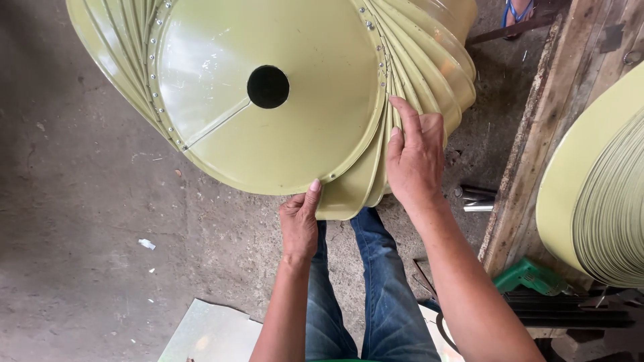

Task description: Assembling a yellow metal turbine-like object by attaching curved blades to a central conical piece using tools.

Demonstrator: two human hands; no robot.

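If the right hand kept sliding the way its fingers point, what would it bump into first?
The right hand lies flat on the curved green vanes, fingers pointing up the picture. Going on, it would probably just ride along those overlapping vanes, beside the riveted rim of the round plate.

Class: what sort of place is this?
Probably a small metal workshop: a pale green sheet-metal vaned turbine, a green power drill on the bare concrete floor, and a rough wooden bench.
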